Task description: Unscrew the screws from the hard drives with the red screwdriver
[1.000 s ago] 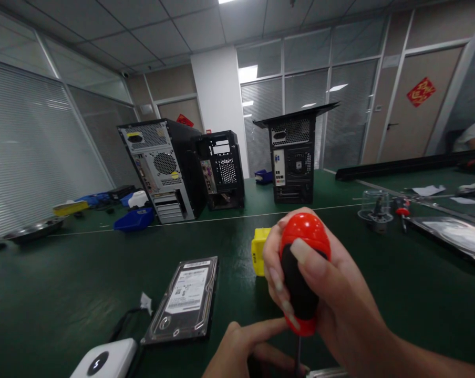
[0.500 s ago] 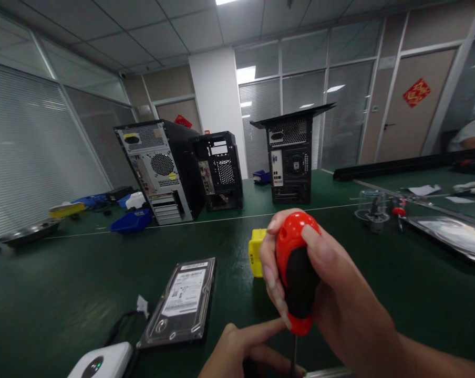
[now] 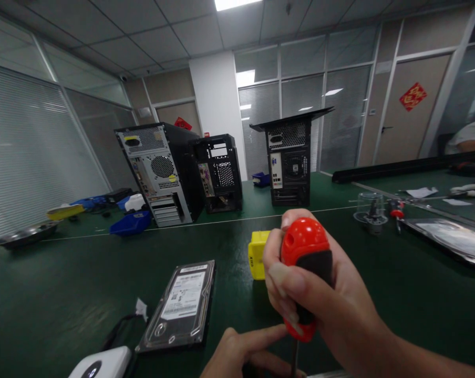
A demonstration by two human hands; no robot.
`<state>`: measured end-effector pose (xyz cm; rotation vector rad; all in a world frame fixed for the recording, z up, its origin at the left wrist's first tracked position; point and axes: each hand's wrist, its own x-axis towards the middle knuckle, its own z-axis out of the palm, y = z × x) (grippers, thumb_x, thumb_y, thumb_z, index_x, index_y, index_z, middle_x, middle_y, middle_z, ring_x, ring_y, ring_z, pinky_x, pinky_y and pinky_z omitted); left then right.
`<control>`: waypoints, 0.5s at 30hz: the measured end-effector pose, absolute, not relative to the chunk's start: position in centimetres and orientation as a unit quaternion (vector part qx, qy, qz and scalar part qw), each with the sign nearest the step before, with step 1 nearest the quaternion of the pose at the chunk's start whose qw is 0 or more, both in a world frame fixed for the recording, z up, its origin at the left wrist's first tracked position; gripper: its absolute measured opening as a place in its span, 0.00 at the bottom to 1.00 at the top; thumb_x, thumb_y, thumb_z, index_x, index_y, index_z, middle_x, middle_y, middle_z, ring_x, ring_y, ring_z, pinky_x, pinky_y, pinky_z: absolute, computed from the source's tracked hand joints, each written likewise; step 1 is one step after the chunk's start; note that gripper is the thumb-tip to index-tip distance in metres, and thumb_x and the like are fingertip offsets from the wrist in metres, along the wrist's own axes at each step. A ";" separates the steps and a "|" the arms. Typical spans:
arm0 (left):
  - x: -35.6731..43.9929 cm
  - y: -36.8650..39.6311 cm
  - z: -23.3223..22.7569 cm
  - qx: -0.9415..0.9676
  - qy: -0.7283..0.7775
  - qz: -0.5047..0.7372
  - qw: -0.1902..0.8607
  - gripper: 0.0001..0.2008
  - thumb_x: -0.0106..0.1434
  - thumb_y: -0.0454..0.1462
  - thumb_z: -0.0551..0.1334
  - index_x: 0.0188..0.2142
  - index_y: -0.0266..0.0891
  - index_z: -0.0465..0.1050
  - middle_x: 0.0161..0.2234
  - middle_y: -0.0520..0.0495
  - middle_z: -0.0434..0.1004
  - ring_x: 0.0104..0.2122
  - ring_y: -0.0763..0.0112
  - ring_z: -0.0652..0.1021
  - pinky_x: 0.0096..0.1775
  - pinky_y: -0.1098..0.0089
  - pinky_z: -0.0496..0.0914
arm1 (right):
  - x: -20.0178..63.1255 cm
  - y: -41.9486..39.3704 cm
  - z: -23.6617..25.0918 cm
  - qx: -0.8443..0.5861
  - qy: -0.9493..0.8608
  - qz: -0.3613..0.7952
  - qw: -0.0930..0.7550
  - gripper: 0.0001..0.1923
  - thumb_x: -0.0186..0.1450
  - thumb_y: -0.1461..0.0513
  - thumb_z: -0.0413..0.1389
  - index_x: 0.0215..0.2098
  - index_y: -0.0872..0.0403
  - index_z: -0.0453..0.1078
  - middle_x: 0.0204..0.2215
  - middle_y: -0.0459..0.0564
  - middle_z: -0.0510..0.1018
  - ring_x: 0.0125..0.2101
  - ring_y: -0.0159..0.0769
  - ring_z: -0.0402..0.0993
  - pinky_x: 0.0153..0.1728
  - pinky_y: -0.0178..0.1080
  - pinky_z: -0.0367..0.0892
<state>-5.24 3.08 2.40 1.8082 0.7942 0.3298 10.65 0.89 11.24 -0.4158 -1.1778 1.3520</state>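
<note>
My right hand (image 3: 328, 283) is wrapped round the red and black handle of a screwdriver (image 3: 306, 241), with the thumb lying across the grip. The screwdriver stands upright, and its thin shaft runs down out of the bottom edge, so its tip is hidden. Low in the view, my left hand (image 3: 245, 352) reaches in from the left, its index finger stretched to the handle's lower end. Its other fingers bend round beside the shaft, at a piece mostly cut off by the frame; a pale metal edge (image 3: 328, 375) shows there. Behind my right hand stands a yellow container (image 3: 257, 255).
A hard drive (image 3: 182, 302) lies left of my hands, beside a white device (image 3: 103, 363) with a cable. Computer cases (image 3: 158, 173) stand at the back, near a blue tray (image 3: 130, 223). On the right are a clear plastic container (image 3: 370, 210) and a silvery package (image 3: 450, 236).
My right hand has rolled round the screwdriver handle, its thumb coming down and to the left across the grip. The left hand stays almost where it was.
</note>
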 end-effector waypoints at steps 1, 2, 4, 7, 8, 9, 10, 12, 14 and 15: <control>-5.2 3.2 2.4 0.756 0.332 0.133 0.548 0.34 0.58 0.46 0.70 0.62 0.48 0.64 0.44 0.47 0.82 0.41 0.56 0.83 0.44 0.67 0.73 | 10.7 0.8 11.3 -0.187 -0.509 0.586 0.602 0.21 0.57 0.54 0.67 0.37 0.48 0.58 0.23 0.36 0.67 0.19 0.22 0.57 0.17 0.25 0.56; -5.2 3.2 2.4 0.751 0.330 0.130 0.557 0.36 0.57 0.46 0.71 0.63 0.48 0.63 0.44 0.47 0.82 0.42 0.56 0.83 0.43 0.68 0.73 | 10.7 0.8 11.4 -0.190 -0.511 0.588 0.597 0.21 0.57 0.54 0.67 0.36 0.49 0.58 0.23 0.36 0.66 0.18 0.22 0.57 0.17 0.26 0.56; -5.2 3.3 2.4 0.744 0.329 0.130 0.567 0.36 0.57 0.46 0.70 0.63 0.49 0.63 0.45 0.47 0.81 0.43 0.55 0.82 0.43 0.68 0.74 | 10.7 0.6 11.6 -0.203 -0.515 0.592 0.586 0.20 0.58 0.53 0.66 0.34 0.50 0.59 0.22 0.37 0.65 0.18 0.22 0.57 0.17 0.26 0.55; -5.2 3.2 2.3 0.757 0.321 0.138 0.552 0.32 0.60 0.47 0.68 0.62 0.49 0.65 0.44 0.47 0.82 0.41 0.56 0.83 0.43 0.66 0.74 | 10.7 0.6 11.7 -0.222 -0.516 0.597 0.572 0.19 0.58 0.51 0.65 0.32 0.50 0.60 0.23 0.38 0.65 0.18 0.23 0.57 0.17 0.27 0.56; -5.2 3.3 2.2 0.763 0.316 0.145 0.545 0.31 0.60 0.47 0.68 0.61 0.48 0.66 0.44 0.47 0.82 0.40 0.57 0.83 0.44 0.65 0.74 | 10.7 0.6 11.6 -0.219 -0.515 0.601 0.570 0.19 0.58 0.51 0.65 0.32 0.49 0.61 0.24 0.39 0.65 0.18 0.23 0.57 0.17 0.27 0.56; -5.1 3.3 2.2 0.767 0.313 0.154 0.538 0.29 0.60 0.47 0.68 0.60 0.47 0.68 0.43 0.48 0.82 0.40 0.58 0.83 0.46 0.63 0.73 | 10.7 0.6 11.5 -0.209 -0.514 0.607 0.570 0.18 0.58 0.51 0.65 0.34 0.49 0.62 0.25 0.39 0.66 0.19 0.24 0.57 0.17 0.28 0.56; -5.1 3.3 2.1 0.769 0.313 0.160 0.534 0.28 0.60 0.47 0.68 0.59 0.47 0.70 0.42 0.48 0.83 0.40 0.58 0.83 0.48 0.61 0.72 | 10.7 0.6 11.3 -0.197 -0.512 0.611 0.570 0.19 0.57 0.50 0.65 0.35 0.49 0.63 0.25 0.40 0.66 0.19 0.24 0.57 0.17 0.28 0.56; -5.1 3.4 1.9 0.767 0.318 0.164 0.533 0.25 0.60 0.48 0.68 0.56 0.49 0.72 0.41 0.50 0.83 0.41 0.58 0.82 0.53 0.58 0.69 | 10.7 0.6 11.0 -0.173 -0.516 0.619 0.566 0.18 0.58 0.49 0.65 0.38 0.48 0.65 0.26 0.41 0.66 0.20 0.24 0.57 0.19 0.28 0.55; -5.1 3.5 1.7 0.766 0.321 0.158 0.535 0.23 0.60 0.48 0.68 0.54 0.50 0.74 0.42 0.51 0.83 0.42 0.58 0.82 0.54 0.58 0.68 | 10.7 0.7 10.6 -0.159 -0.526 0.622 0.557 0.18 0.59 0.47 0.63 0.40 0.47 0.68 0.26 0.42 0.66 0.21 0.25 0.58 0.19 0.28 0.55; -5.1 3.5 1.7 0.766 0.321 0.157 0.535 0.23 0.59 0.48 0.68 0.53 0.51 0.75 0.42 0.52 0.83 0.42 0.58 0.82 0.54 0.59 0.69 | 10.8 0.7 10.5 -0.153 -0.530 0.626 0.551 0.18 0.60 0.45 0.61 0.41 0.46 0.69 0.26 0.42 0.66 0.21 0.26 0.58 0.19 0.28 0.55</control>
